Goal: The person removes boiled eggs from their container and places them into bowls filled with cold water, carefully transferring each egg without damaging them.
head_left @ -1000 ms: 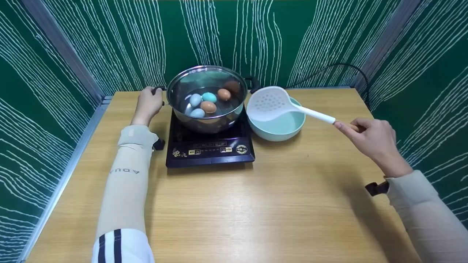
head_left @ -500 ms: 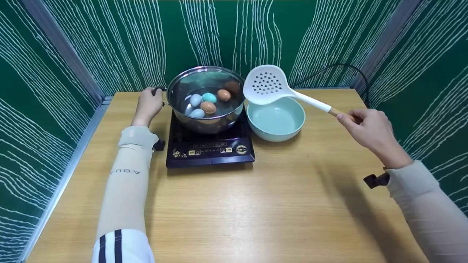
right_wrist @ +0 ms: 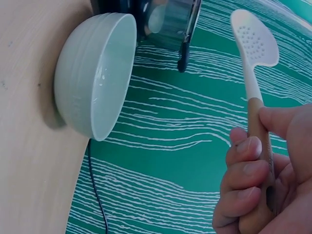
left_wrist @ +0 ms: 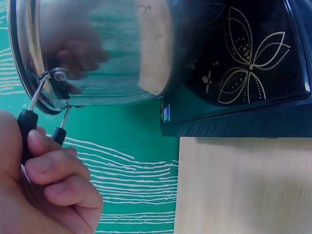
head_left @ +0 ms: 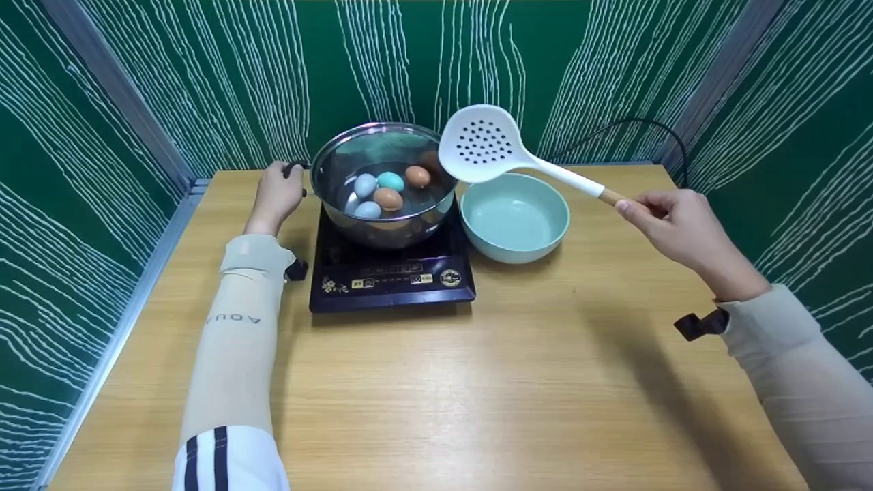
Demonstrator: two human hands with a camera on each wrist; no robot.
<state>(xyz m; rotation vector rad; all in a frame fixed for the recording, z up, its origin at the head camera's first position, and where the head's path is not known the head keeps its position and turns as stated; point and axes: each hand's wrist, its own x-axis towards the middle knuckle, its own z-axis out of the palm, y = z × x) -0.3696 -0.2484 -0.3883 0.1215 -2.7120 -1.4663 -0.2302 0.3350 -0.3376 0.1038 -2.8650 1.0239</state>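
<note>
A steel pot (head_left: 392, 235) stands on a black induction cooker (head_left: 393, 283). Several eggs, some pale blue-green and some brown like this egg (head_left: 389, 199), lie in its bottom, seemingly in clear liquid. My left hand (head_left: 275, 196) grips the pot's black handle (left_wrist: 27, 129) on the left side, fingers curled round it in the left wrist view. With my right hand (head_left: 685, 228) I hold a white perforated skimmer (head_left: 470, 168) by its wooden handle (right_wrist: 256, 122). The skimmer's head hovers above the pot's right rim, covering part of it and its right handle.
Close to the right of the cooker sits a pale green bowl (head_left: 515, 252), partly under the skimmer in the head view. A black cable (head_left: 648, 121) runs along the back right. Green panels with white lines (head_left: 470, 61) enclose the wooden table (head_left: 436, 382) on three sides.
The skimmer has risen from above the bowl and moved left to the pot's right rim, its head turning to face the camera. My left hand stays on the pot handle.
</note>
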